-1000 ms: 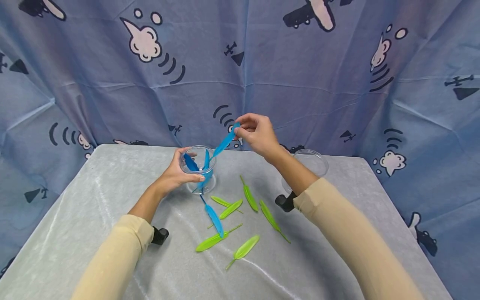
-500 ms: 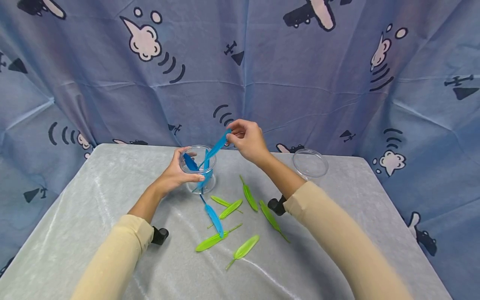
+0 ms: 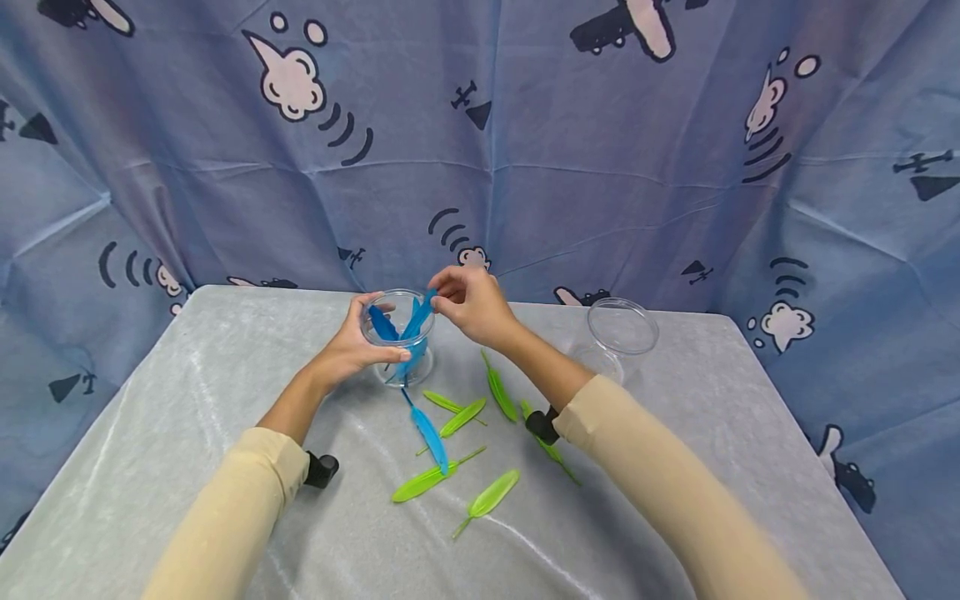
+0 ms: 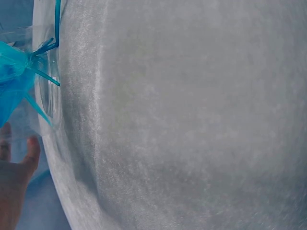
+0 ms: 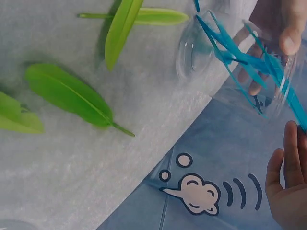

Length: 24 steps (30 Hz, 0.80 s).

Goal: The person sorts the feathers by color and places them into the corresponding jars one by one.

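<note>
Near the back of the table, my left hand (image 3: 351,343) grips a clear plastic jar (image 3: 426,367) round its side. Several blue feathers stand inside it, their quills downward in the left wrist view. My right hand (image 3: 478,310) is at the jar's right rim and pinches a blue feather (image 3: 420,315) near its top. Most of that feather is inside the jar. In the right wrist view the fingers (image 5: 290,148) touch the feather's upper end. Another blue feather (image 3: 429,435) lies on the table in front of the jar, its tip across a green feather (image 3: 420,485).
More green feathers lie about the middle of the table, such as one green feather (image 3: 492,493) in front and another green feather (image 3: 498,387) near my right wrist. A second clear jar (image 3: 654,333) stands back right, partly behind my right forearm. A patterned curtain (image 3: 480,150) hangs behind.
My right hand has moved left and down, lowering the blue feather into the jar. My left hand and the jar have stayed in place.
</note>
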Tool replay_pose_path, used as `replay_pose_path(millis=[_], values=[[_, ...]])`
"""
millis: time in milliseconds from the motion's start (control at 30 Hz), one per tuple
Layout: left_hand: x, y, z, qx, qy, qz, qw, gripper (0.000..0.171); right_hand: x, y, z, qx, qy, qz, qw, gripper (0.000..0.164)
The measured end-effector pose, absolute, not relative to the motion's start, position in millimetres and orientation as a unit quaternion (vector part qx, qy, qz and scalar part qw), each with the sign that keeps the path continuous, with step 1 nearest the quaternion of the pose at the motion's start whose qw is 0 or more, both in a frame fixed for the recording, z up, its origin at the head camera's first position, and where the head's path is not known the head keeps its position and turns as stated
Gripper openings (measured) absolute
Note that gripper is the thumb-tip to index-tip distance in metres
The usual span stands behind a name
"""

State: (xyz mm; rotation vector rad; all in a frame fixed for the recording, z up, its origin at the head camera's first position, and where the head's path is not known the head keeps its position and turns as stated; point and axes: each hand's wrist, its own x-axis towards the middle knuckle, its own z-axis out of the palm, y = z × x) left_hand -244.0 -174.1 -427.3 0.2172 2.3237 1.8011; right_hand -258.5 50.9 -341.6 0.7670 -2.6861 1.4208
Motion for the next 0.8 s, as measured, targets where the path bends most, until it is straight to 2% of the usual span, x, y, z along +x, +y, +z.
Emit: replay_pose_path(millis=[500, 633, 800], values=[[-244.2, -176.3, -428.5, 0.08, 0.784, 0.607, 0.1, 0.102, -250.6, 40.0, -351.6, 0.312, -0.843, 0.436, -0.049, 0.016], [-243.9, -175.9, -428.3, 0.08, 0.783, 0.609, 0.099, 0.102, -248.7, 41.5, -352.8, 0.309, -0.84, 0.445, -0.028, 0.021], [-242.5, -174.9, -426.7, 0.073, 0.786, 0.606, 0.095, 0.104, -249.3, 48.2, -359.7, 0.256, -0.843, 0.473, 0.026, 0.023]])
